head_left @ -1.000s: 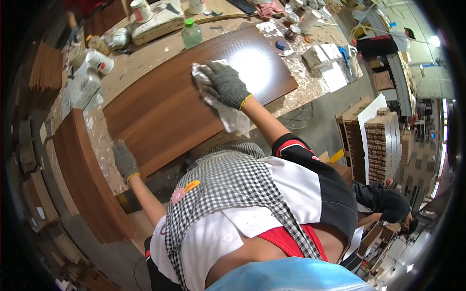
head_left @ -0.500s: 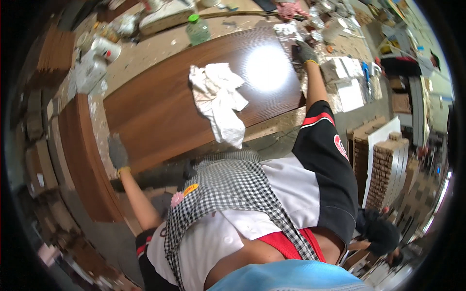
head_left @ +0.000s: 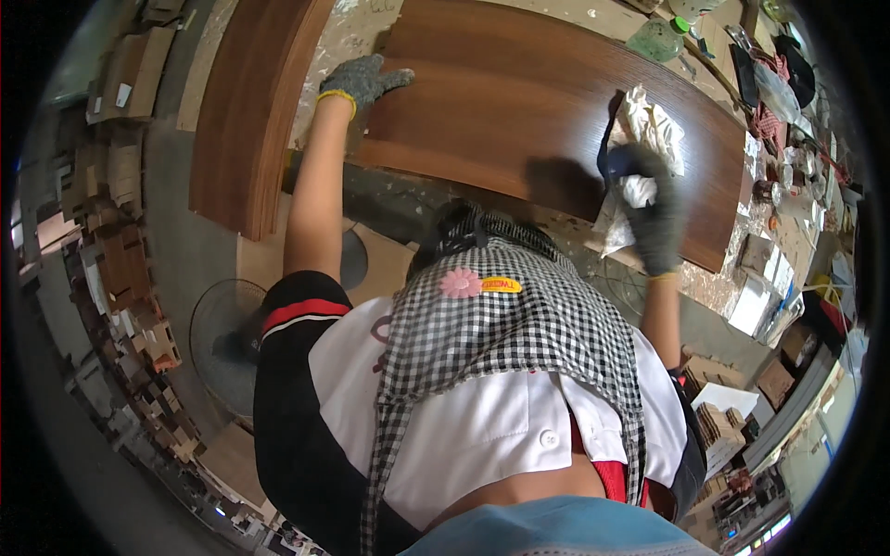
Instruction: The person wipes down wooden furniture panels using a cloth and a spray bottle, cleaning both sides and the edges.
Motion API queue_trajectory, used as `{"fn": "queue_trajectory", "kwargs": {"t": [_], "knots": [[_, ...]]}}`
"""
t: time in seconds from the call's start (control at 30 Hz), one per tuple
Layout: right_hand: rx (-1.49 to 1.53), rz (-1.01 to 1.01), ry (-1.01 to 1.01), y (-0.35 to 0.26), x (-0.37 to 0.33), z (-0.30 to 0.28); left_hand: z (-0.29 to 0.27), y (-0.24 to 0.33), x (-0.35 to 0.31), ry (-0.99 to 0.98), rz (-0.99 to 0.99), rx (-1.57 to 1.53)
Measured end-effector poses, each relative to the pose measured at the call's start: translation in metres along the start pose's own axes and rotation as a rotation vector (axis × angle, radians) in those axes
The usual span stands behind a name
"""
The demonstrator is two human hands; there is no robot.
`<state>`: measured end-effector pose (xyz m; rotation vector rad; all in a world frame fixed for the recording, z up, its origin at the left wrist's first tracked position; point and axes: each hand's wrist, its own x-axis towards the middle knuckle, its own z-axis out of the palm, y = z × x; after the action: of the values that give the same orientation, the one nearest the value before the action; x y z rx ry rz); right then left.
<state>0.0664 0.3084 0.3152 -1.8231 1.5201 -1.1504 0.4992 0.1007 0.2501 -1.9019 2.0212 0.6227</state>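
Note:
A dark brown wood-grain board (head_left: 501, 88) lies across the worktable, shiny on its upper face. My left hand (head_left: 362, 82), in a grey knit glove with a yellow cuff, rests at the board's left end with its fingers apart, holding nothing. Toward the right end lies a crumpled white cloth (head_left: 654, 125). My right hand (head_left: 656, 218), gloved alike and smeared by motion, is over the cloth's near part with its fingers curled. Something dark blue shows at those fingers; its kind is not clear. Whether the hand touches the cloth is hard to see.
A stack of brown boards (head_left: 255, 111) stands at the left. Beyond the board is a clear bottle with a green cap (head_left: 660, 39). Plastic bags and clutter (head_left: 779, 88) cover the table's far right. A fan (head_left: 227, 338) stands on the floor at the lower left.
My right hand has come back from the board's right end to the cloth. The left hand has shifted along the left end, fingers now spread. The view has swung left.

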Motion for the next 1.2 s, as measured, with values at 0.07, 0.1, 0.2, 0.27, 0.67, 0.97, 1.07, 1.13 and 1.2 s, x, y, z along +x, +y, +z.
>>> {"fn": "queue_trajectory", "kwargs": {"t": [0.07,0.1,0.2,0.27,0.67,0.97,1.07,1.13,1.2], "knots": [[-0.311,-0.145,-0.359,-0.040,-0.005,0.056,0.001,-0.004,0.009,-0.042,0.023,0.041],[-0.614,-0.230,-0.523,-0.031,-0.018,0.064,0.014,0.012,0.015,-0.065,0.034,0.042],[-0.480,-0.130,-0.609,-0.037,-0.029,0.102,0.003,0.010,0.018,-0.087,0.087,0.044],[-0.518,-0.091,-0.565,-0.046,-0.032,0.117,-0.001,0.005,0.020,-0.083,0.117,0.085],[-0.629,-0.237,-0.652,-0.088,0.003,0.239,-0.021,0.007,0.019,-0.197,0.173,0.087],[-0.485,-0.292,-0.854,-0.126,0.004,0.323,-0.012,-0.011,0.030,-0.086,0.258,0.033],[-0.559,-0.381,-0.683,-0.135,0.008,0.300,-0.012,-0.010,0.035,-0.091,0.266,0.023],[-0.528,-0.327,-0.624,-0.141,0.018,0.295,-0.019,-0.004,0.028,-0.097,0.292,0.030],[-0.516,-0.295,-0.570,-0.137,0.020,0.300,-0.012,-0.011,0.038,-0.141,0.281,0.083]]}}
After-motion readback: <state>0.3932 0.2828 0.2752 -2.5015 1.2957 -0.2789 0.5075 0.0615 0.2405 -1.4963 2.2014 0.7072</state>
